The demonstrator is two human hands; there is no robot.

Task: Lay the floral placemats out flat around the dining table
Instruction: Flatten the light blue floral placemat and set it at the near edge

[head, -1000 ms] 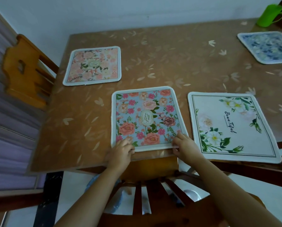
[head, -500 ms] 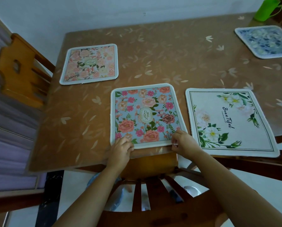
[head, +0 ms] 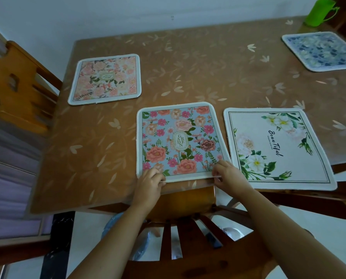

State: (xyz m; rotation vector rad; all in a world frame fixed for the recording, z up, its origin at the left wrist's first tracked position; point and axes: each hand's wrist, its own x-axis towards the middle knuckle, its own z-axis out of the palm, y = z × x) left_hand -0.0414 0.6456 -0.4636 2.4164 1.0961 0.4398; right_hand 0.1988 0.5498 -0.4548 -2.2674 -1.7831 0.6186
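A blue placemat with pink roses (head: 178,137) lies flat at the near edge of the brown table (head: 198,73). My left hand (head: 150,183) pinches its near left corner and my right hand (head: 227,176) pinches its near right corner. A white placemat with white flowers (head: 274,150) lies flat just to its right. A pale pink floral placemat (head: 105,78) lies at the table's left side. A blue and white placemat (head: 323,50) lies at the far right, cut off by the frame.
A green plastic mug (head: 318,13) stands at the far right corner. One wooden chair (head: 21,85) stands at the table's left side, another chair back (head: 184,234) is right below my arms. A white wall runs behind the table.
The blue rose placemat has slid slightly further onto the table with both hands on its near edge. The other mats have not moved.
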